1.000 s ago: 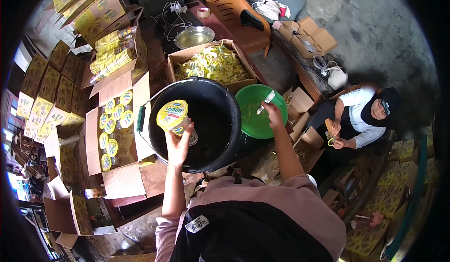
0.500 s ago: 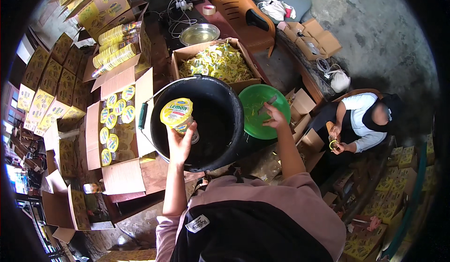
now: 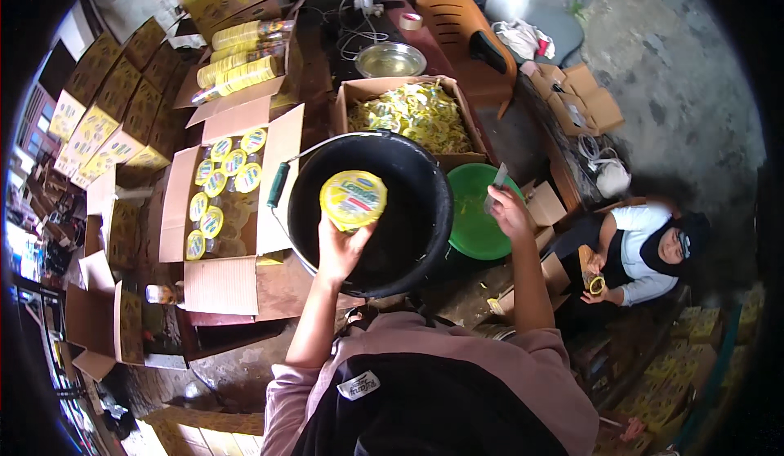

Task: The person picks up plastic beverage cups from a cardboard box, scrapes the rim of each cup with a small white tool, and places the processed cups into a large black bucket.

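My left hand (image 3: 343,250) grips a plastic cup with a yellow printed lid (image 3: 353,199), held over the large black bucket (image 3: 412,240), lid facing up. My right hand (image 3: 513,215) holds a narrow, flat, silvery blade-like strip (image 3: 496,186) upright above the green basin (image 3: 478,240), which has yellow scraps inside. Behind the bucket sits a cardboard box (image 3: 343,113) heaped with yellow lid trimmings. Left of the bucket, an open carton (image 3: 175,231) holds several similar lidded cups (image 3: 233,162).
At upper left stand stacked cartons (image 3: 114,105) and stacks of cups (image 3: 237,72). Behind are a metal bowl (image 3: 390,57), cables, tape and an orange chair (image 3: 457,31). A seated co-worker (image 3: 645,252) at right holds a small yellow item. An open box (image 3: 90,321) lies lower left.
The whole view has shifted, with the scene further right. My left hand keeps the cup over the bucket. The blade in my right hand has turned more upright.
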Action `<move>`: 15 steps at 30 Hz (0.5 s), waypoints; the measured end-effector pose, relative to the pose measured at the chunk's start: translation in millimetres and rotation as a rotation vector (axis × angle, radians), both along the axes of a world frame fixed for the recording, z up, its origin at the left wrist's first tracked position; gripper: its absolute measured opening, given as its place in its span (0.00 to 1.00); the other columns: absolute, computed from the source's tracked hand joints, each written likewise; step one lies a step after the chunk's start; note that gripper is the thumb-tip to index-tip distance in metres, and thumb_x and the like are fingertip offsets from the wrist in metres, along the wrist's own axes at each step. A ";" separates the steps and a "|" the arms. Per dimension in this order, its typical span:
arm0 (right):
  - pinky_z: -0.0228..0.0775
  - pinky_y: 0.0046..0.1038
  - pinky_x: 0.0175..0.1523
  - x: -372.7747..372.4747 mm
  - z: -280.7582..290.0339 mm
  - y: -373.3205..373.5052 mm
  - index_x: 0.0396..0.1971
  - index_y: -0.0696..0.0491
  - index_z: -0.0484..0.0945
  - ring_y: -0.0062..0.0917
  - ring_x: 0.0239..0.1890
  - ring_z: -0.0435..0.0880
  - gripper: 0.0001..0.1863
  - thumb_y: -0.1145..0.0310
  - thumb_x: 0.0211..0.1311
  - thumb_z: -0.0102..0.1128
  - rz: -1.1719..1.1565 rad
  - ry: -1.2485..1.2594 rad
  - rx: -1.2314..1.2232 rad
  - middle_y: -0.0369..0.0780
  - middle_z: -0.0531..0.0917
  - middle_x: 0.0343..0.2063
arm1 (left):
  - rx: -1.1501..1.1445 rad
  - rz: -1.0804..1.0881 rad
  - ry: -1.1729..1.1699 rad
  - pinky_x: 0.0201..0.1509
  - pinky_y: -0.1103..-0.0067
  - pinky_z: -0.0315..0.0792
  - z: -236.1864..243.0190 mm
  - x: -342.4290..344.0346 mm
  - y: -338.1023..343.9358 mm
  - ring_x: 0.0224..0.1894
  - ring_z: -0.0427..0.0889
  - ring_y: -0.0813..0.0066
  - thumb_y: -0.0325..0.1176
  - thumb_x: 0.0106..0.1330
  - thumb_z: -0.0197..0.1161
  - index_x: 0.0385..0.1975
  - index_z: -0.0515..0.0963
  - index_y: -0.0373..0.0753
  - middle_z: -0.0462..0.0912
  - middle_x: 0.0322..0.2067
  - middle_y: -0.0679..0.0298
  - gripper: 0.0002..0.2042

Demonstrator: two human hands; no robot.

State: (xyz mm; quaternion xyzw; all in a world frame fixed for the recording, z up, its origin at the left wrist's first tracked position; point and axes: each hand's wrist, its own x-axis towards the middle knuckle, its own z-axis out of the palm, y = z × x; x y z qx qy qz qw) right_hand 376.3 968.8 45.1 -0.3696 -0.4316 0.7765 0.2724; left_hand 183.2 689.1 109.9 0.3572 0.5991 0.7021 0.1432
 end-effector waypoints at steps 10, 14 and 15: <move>0.68 0.18 0.29 -24.2 85.5 -33.3 0.31 0.59 0.76 0.16 0.23 0.77 0.11 0.77 0.45 0.63 -0.053 -0.316 1.017 0.36 0.79 0.21 | 0.011 0.050 -0.040 0.38 0.81 0.72 10.7 5.3 2.3 0.32 0.77 0.79 0.20 0.48 0.61 0.35 0.72 0.33 0.78 0.31 0.63 0.13; 0.68 0.18 0.30 -42.5 131.5 -65.6 0.37 0.58 0.75 0.15 0.24 0.77 0.15 0.77 0.45 0.63 0.057 -0.168 0.943 0.36 0.80 0.22 | -0.015 0.007 -0.079 0.43 0.79 0.72 1.8 1.4 -1.7 0.38 0.77 0.75 0.20 0.45 0.64 0.42 0.65 0.34 0.77 0.35 0.60 0.22; 0.68 0.17 0.31 -46.0 140.1 -75.8 0.39 0.58 0.74 0.14 0.24 0.76 0.17 0.78 0.45 0.63 0.106 -0.167 0.972 0.36 0.80 0.22 | 0.021 0.024 -0.089 0.44 0.78 0.71 1.1 3.6 -1.6 0.39 0.77 0.73 0.21 0.44 0.65 0.43 0.62 0.35 0.76 0.36 0.58 0.25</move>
